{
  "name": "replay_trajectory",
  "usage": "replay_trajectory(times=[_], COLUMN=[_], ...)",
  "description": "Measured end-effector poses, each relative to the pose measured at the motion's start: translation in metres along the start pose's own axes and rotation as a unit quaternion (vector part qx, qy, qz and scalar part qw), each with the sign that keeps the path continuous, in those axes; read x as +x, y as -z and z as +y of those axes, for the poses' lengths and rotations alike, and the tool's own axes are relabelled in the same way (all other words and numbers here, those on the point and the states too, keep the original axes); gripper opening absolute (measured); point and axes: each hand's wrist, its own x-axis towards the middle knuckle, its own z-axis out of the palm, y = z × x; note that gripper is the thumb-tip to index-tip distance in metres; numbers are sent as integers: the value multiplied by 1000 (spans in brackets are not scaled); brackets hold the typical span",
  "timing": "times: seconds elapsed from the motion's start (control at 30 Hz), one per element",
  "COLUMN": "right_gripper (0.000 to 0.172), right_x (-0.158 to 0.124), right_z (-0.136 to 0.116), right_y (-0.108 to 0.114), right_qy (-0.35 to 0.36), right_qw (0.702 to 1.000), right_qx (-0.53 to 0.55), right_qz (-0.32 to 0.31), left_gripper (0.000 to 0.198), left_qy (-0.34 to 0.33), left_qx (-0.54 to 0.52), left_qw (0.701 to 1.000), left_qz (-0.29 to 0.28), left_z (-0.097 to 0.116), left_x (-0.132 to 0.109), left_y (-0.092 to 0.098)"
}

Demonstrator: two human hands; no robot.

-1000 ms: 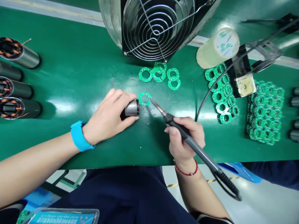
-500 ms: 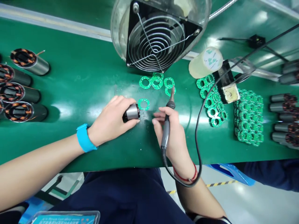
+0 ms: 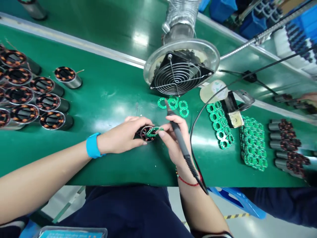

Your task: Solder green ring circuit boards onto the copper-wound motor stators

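Observation:
My left hand (image 3: 123, 135) is wrapped round a motor stator (image 3: 146, 138), a dark metal cylinder whose open end with copper windings faces up and toward me. Over that end, a green ring-shaped circuit board (image 3: 152, 131) is tilted, pinched between the thumb and finger of my right hand (image 3: 177, 138). The same hand also holds a grey soldering iron (image 3: 182, 140), its tip pointing up and away from me. Beyond it, several loose green circuit boards (image 3: 183, 112) lie under the fan. How far the pinched board rests in the stator I cannot tell.
A fume extractor fan (image 3: 177, 77) hangs over the back of the green table (image 3: 111, 168). Stators (image 3: 53, 120) stand at the left; more stators (image 3: 284, 142) lie at the right. Stacked circuit boards (image 3: 254, 142) sit beside a solder-tip cleaner (image 3: 235, 119). The iron's cable (image 3: 193, 132) loops on the right.
My right hand has moved left and taken the loose circuit board to the stator. The stator now has its open end turned toward me. The camera view has shifted.

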Motion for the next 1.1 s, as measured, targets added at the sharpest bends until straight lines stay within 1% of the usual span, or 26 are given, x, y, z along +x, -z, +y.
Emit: replay_trajectory(times=[0.07,0.1,0.13,0.2,0.23,0.3,0.33,0.37,0.4,0.47,0.53,0.6,0.7,0.77,0.83,0.93,1.0,1.03,1.1], right_gripper=[34,34,35,41,46,54,55,55,52,47,45,44,44,47,52,59,58,55,49], right_x=[5,5,5,1,-2,-9,-12,-14,-15,-14,-11,-7,-3,-2,-2,-3,-3,-2,-2], right_z=[0,0,0,0,1,3,4,5,5,5,5,4,7,10,13,14,11,9,5], right_y=[2,1,0,-5,-7,-13,-15,-17,-18,-17,-13,-7,1,4,4,1,-1,-2,-3], right_qy=[17,31,47,86,112,170,195,213,219,200,159,120,83,82,102,179,228,240,243], right_qw=[995,989,982,966,957,933,920,910,903,906,927,950,967,969,968,954,935,926,916], right_qx=[-72,-119,-165,-242,-269,-314,-334,-353,-368,-373,-335,-273,-199,-174,-175,-212,-253,-277,-310], right_qz=[-72,-85,-83,-40,-8,48,58,54,38,-11,-51,-87,-137,-157,-150,-114,-99,-93,-79], left_gripper=[33,35,37,39,35,22,18,17,16,15,15,16,15,15,14,13,17,18,17], left_qy=[-17,-17,-11,11,20,26,23,19,15,7,-5,-24,-30,-10,9,24,39,48,65], left_qx=[112,138,149,156,158,163,166,168,170,175,176,159,72,1,-38,-47,-60,-70,-88], left_qw=[994,990,989,987,987,986,985,985,985,984,984,986,993,995,995,995,993,992,988], left_qz=[4,0,-8,-24,-31,-38,-39,-39,-36,-22,7,45,89,95,91,87,90,93,105], left_z=[1,2,3,6,6,6,4,3,1,-1,-3,-2,0,1,2,2,2,2,4], left_x=[-1,-1,-2,-4,-5,-6,-6,-6,-5,-4,-3,-1,1,3,4,5,5,4,4], left_y=[4,7,10,16,20,25,27,29,29,30,29,29,24,18,12,7,5,5,6])
